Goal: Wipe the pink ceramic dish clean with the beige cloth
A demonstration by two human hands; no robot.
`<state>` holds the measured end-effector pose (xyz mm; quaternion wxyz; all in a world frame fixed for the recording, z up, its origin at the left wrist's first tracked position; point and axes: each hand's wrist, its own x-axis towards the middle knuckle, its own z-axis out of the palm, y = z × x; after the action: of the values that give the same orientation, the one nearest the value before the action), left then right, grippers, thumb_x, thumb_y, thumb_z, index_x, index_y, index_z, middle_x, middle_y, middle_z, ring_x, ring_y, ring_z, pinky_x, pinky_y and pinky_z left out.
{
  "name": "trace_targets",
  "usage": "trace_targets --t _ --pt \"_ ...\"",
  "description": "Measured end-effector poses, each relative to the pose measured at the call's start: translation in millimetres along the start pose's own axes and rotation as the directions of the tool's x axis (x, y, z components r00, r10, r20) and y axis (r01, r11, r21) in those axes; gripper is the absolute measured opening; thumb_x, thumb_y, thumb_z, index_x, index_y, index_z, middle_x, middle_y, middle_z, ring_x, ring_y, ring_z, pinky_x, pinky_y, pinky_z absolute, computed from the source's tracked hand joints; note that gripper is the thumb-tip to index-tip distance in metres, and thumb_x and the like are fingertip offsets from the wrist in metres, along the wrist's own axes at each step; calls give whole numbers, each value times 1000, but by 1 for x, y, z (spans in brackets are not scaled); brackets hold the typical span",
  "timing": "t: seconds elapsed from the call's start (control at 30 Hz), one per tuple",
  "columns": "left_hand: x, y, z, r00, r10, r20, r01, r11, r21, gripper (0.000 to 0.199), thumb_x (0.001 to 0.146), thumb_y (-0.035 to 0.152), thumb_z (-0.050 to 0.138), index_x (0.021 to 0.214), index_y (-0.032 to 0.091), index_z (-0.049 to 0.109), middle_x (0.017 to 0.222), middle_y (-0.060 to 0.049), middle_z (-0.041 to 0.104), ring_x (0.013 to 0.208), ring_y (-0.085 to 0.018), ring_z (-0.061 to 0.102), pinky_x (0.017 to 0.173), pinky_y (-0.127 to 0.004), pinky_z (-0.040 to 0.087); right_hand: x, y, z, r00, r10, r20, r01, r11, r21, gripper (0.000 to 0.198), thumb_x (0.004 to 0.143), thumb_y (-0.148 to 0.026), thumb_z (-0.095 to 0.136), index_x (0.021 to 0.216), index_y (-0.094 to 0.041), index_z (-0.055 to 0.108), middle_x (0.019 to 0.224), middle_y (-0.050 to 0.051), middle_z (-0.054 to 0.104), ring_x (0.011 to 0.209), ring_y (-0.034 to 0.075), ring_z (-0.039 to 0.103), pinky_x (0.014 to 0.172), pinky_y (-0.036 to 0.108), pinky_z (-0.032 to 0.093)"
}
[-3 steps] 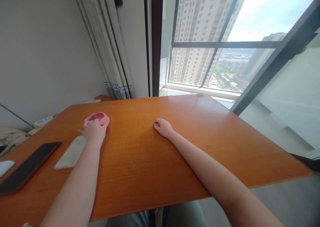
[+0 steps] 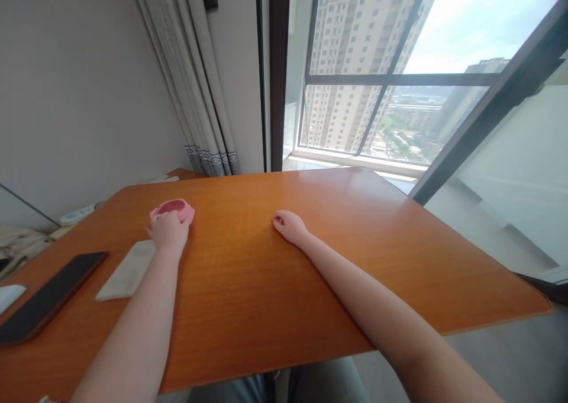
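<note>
Toward the far left of the wooden table [image 2: 248,284] stands a small pink bowl [image 2: 190,211] with angular sides. My left hand [image 2: 168,231] is closed on its near rim, and the back of the hand hides much of the bowl's front. Just below that hand, partly under the forearm, lies a flat folded white cloth or paper [image 2: 126,273]. My right hand [image 2: 289,225] rests on the middle of the table, fingers curled in a loose fist, with nothing visible in it.
A long black flat slab [image 2: 53,296] lies at the left, with a white object [image 2: 9,296] beside it at the picture's edge. Behind the table hang grey curtains [image 2: 190,83], left of a large window [image 2: 381,80]. Cloth [image 2: 22,243] is piled beyond the left edge.
The outstretched finger at the left side of my left hand has drawn in toward the hand. The bowl and my right hand have not visibly moved.
</note>
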<state>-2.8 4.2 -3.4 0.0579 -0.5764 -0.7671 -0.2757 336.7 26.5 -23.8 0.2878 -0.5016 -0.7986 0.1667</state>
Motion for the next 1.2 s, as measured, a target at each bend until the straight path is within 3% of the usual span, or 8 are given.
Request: trace_targets --t 0.17,0.3,0.4,0.5,0.6,0.67,0.73,1.2 --pt "4 14 -1 991 60 -118 -39 984 175 27 79 31 47 88 10 60 94 -19 62 98 -32 52 92 -46 39 1 1 -1 986 2 -164 22 990 142 17 83 -20 45 79 -19 62 75 1 59 71 14 52 68 25 39" --pt "-5 57 -7 962 216 -164 -199 973 117 20 80 30 48 85 14 58 93 -15 61 96 -30 52 93 -44 40 0 0 -8 911 53 -409 50 970 237 22 86 -23 40 86 -19 61 89 5 61 86 17 55 81 28 42" --pt "-24 99 -6 939 326 -114 -330 944 -21 12 80 30 51 76 18 52 88 -11 59 93 -27 52 89 -42 42 0 3 -11 870 136 -474 35 942 333 30 91 -31 32 88 -20 60 95 7 61 96 18 55 89 30 42" --pt "-50 136 -1 896 444 -19 -439 878 -191 14 81 29 53 72 20 47 88 -9 58 91 -25 51 86 -40 43 4 9 -8 865 257 -432 1 859 513 42 93 -42 25 87 -20 59 96 8 62 93 18 57 88 32 45" --pt "-74 162 2 829 556 60 -512 798 -319 15 82 28 55 73 19 48 87 -7 58 89 -23 51 85 -39 44 9 12 -5 900 369 -231 -66 640 766 52 90 -55 24 85 -18 61 94 9 66 86 18 61 81 31 49" --pt "-87 173 3 789 609 84 -542 753 -375 12 82 27 56 76 18 50 89 -7 59 90 -23 51 87 -39 43 12 12 -5 930 356 -87 -106 489 866 53 87 -59 31 85 -17 63 91 10 69 87 19 64 80 31 50" --pt "-95 179 2 761 641 103 -555 724 -410 10 81 26 57 78 18 51 93 -8 60 93 -23 52 89 -40 43 12 11 -6 951 308 -41 -104 442 891 46 82 -57 43 83 -17 66 87 8 71 89 20 65 82 32 49" --pt "-102 176 2 710 680 182 -559 702 -442 9 80 26 60 79 17 56 99 -9 60 97 -24 52 92 -41 43 5 5 -10 961 251 -115 -107 723 683 24 74 -24 49 80 -17 71 88 4 73 91 18 64 86 31 49"
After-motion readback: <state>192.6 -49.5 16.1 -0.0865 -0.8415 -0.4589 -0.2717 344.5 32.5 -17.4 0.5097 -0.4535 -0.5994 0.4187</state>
